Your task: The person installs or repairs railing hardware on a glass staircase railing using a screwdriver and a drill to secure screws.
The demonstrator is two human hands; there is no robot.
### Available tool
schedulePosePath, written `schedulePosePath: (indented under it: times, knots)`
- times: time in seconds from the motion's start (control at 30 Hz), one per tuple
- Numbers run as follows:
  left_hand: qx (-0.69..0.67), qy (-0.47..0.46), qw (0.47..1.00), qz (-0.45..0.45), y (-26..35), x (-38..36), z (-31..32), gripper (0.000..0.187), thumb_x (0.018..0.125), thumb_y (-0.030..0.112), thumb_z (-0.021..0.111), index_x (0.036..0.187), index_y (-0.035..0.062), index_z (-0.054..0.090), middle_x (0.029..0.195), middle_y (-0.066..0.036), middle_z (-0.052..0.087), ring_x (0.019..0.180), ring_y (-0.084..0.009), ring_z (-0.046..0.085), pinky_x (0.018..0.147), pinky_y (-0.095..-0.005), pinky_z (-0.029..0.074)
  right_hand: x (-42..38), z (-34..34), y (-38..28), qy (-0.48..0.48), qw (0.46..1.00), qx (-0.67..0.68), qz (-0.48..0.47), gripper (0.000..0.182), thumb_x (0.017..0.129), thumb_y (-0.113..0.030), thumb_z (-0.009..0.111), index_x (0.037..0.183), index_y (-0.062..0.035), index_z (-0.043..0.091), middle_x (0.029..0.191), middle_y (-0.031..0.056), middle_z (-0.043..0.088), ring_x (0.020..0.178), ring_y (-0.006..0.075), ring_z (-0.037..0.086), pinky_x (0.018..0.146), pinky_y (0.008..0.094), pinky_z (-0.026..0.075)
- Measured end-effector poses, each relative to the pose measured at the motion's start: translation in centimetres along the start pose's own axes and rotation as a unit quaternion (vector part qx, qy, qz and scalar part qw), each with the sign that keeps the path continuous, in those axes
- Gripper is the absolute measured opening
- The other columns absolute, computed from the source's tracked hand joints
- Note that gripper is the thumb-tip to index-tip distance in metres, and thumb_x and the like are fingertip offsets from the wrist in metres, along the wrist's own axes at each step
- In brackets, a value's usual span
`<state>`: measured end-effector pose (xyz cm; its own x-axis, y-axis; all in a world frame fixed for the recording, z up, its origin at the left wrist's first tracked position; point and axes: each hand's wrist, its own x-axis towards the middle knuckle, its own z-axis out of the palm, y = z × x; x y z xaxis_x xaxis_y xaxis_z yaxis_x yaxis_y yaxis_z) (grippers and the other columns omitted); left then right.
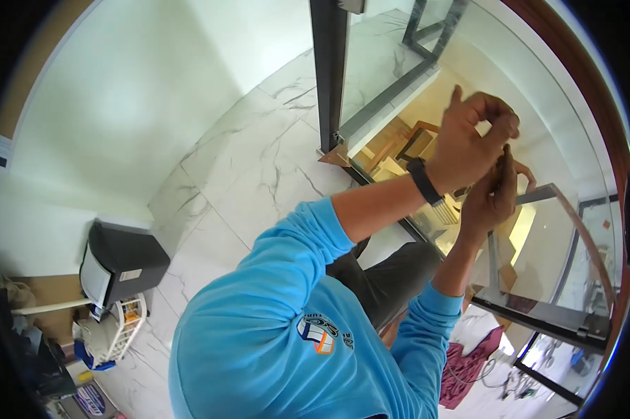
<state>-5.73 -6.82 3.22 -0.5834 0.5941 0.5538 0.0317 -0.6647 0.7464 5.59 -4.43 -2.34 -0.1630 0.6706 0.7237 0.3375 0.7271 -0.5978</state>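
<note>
My left hand (472, 136), a black band (423, 180) on its wrist, is raised at the upper right. Its thumb and index finger are pinched together, and whatever they hold is too small to make out. Just below it, my right hand (489, 199) is partly closed, fingertips pointing up near the left fingertips. Anything between its fingers is hidden. Both hands are in front of a glass panel (559, 105) with dark metal framing. Under the left forearm runs the dark lower frame rail (416, 234).
A dark metal post (330, 77) stands beside the marble-patterned floor (259, 153). Wooden furniture (421, 140) shows through the glass. A black bin-like box (126, 258) and a white basket (130, 321) sit at left. Maroon cloth (469, 359) and cables (517, 384) lie at lower right.
</note>
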Motion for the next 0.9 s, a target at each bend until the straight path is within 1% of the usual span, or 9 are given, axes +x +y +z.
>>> schedulePosePath:
  times: [0.17, 0.23, 0.33, 0.43, 0.53, 0.67, 0.77, 0.87, 0.9]
  knots:
    - [-0.037, 0.013, 0.999, -0.032, 0.7, 0.2, -0.5, 0.012, 0.095, 0.019, 0.072, 0.092, 0.0087, 0.067, 0.08, 0.002, 0.076, 0.083, -0.0085, 0.071, 0.125, -0.055, 0.002, -0.8, 0.9, 2.2, -0.027, 0.951, 0.301, 0.067, 0.046, 0.1, 0.002, 0.06, 0.144, 0.0088, 0.05, 0.137, 0.0144, 0.062, 0.122, 0.0185, 0.062, 0.103, 0.0297, 0.049]
    - [-0.036, 0.0, 0.998, -0.041, 1.1, 0.1, -0.7, 0.011, 0.094, 0.019, 0.072, 0.092, 0.0091, 0.067, 0.079, 0.002, 0.075, 0.081, -0.0097, 0.071, 0.125, -0.0559, 0.002, -1.0, 0.6, 2.4, -0.046, 0.92, 0.379, 0.085, 0.048, 0.1, 0.001, 0.061, 0.145, 0.0052, 0.046, 0.143, 0.0131, 0.057, 0.126, 0.0189, 0.059, 0.105, 0.0312, 0.047]
    - [-0.011, -0.017, 0.999, -0.027, 0.7, 0.0, -1.6, 0.01, 0.093, 0.018, 0.071, 0.091, 0.0093, 0.066, 0.076, 0.001, 0.074, 0.078, -0.0118, 0.071, 0.125, -0.0574, 0.003, -1.4, 1.4, 3.0, -0.021, 0.972, 0.227, -0.056, 0.048, 0.099, -0.002, 0.065, 0.143, 0.0054, 0.048, 0.14, 0.0128, 0.058, 0.126, 0.0192, 0.059, 0.105, 0.0321, 0.048]
    - [-0.006, -0.032, 0.999, -0.017, -0.1, 0.2, -2.7, 0.009, 0.092, 0.017, 0.07, 0.093, 0.0088, 0.066, 0.074, 0.001, 0.073, 0.076, -0.0136, 0.071, 0.125, -0.0579, 0.006, -1.3, 1.8, 3.3, -0.006, 0.986, 0.143, -0.092, 0.048, 0.099, -0.004, 0.068, 0.142, 0.0055, 0.048, 0.138, 0.0117, 0.059, 0.123, 0.0196, 0.061, 0.104, 0.032, 0.048]
    - [-0.022, -0.042, 0.999, -0.021, -0.1, 0.4, -3.5, 0.011, 0.092, 0.017, 0.07, 0.095, 0.008, 0.065, 0.074, 0.001, 0.073, 0.075, -0.0143, 0.071, 0.125, -0.0567, 0.009, -1.2, 1.8, 2.2, -0.005, 0.986, 0.162, -0.038, 0.042, 0.102, -0.008, 0.063, 0.138, 0.0077, 0.051, 0.134, 0.0175, 0.062, 0.123, 0.023, 0.061, 0.106, 0.0339, 0.047]
    - [-0.049, -0.054, 0.997, -0.037, 0.4, 0.5, -4.0, 0.012, 0.093, 0.016, 0.069, 0.097, 0.0074, 0.063, 0.072, 0.001, 0.072, 0.074, -0.0146, 0.07, 0.125, -0.0548, 0.009, -0.5, 1.5, 2.4, 0.002, 0.981, 0.196, -0.002, 0.044, 0.103, -0.014, 0.065, 0.138, 0.0078, 0.052, 0.132, 0.0166, 0.064, 0.12, 0.0221, 0.062, 0.104, 0.0339, 0.048]
    - [-0.017, -0.06, 0.998, -0.022, 1.0, 0.7, -4.7, 0.013, 0.093, 0.014, 0.068, 0.098, 0.0055, 0.06, 0.077, -0.003, 0.072, 0.075, -0.0149, 0.071, 0.119, -0.0522, 0.031, -0.1, 1.5, 2.0, -0.005, 0.987, 0.161, -0.027, 0.042, 0.104, -0.016, 0.064, 0.137, 0.0071, 0.053, 0.131, 0.0152, 0.064, 0.118, 0.021, 0.063, 0.1, 0.0319, 0.05]
    - [-0.078, -0.055, 0.995, -0.017, 0.4, 1.0, -5.0, 0.013, 0.097, 0.01, 0.066, 0.102, 0.0027, 0.058, 0.086, -0.007, 0.073, 0.081, -0.0138, 0.072, 0.096, -0.0387, 0.054, -0.3, 2.2, 1.3, -0.011, 0.989, 0.144, -0.024, 0.039, 0.106, -0.017, 0.062, 0.137, 0.0054, 0.054, 0.13, 0.014, 0.064, 0.116, 0.0197, 0.063, 0.097, 0.0295, 0.051]
    - [-0.122, -0.052, 0.99, -0.043, 0.4, 1.0, -5.0, 0.013, 0.098, 0.01, 0.066, 0.103, 0.0021, 0.057, 0.088, -0.008, 0.073, 0.083, -0.0135, 0.072, 0.089, -0.0342, 0.055, -0.4, 2.5, 0.8, -0.014, 0.988, 0.154, -0.011, 0.039, 0.107, -0.017, 0.061, 0.138, 0.0046, 0.054, 0.13, 0.0139, 0.064, 0.116, 0.0193, 0.064, 0.097, 0.0289, 0.051]
